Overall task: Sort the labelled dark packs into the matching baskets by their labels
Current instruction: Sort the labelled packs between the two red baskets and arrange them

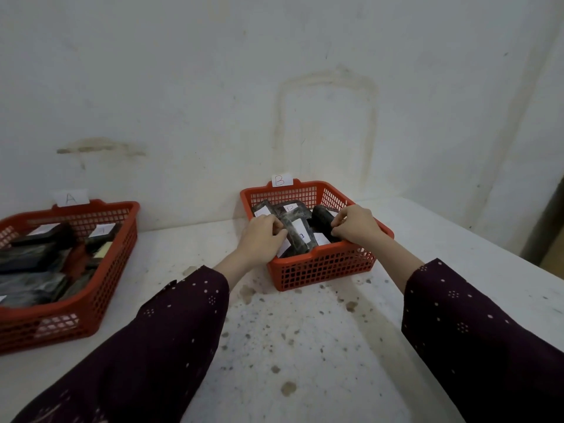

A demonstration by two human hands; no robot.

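Observation:
A red mesh basket (pixel 320 268) tagged B stands against the wall at centre, with several dark packs bearing white labels inside. My left hand (pixel 262 238) reaches over its left rim and grips a long dark pack (pixel 297 236) with a white label. My right hand (pixel 355 224) is over the right side, fingers pinched on a rounded dark pack (pixel 322 219). A second red basket (pixel 100 285) tagged A sits at the left, holding several dark packs (pixel 36 261) with white labels.
The white table top (pixel 305 346) is speckled with brown stains in front of the baskets. A stained white wall (pixel 274 102) runs right behind them. The table's right edge (pixel 518 261) falls off toward a dark doorway.

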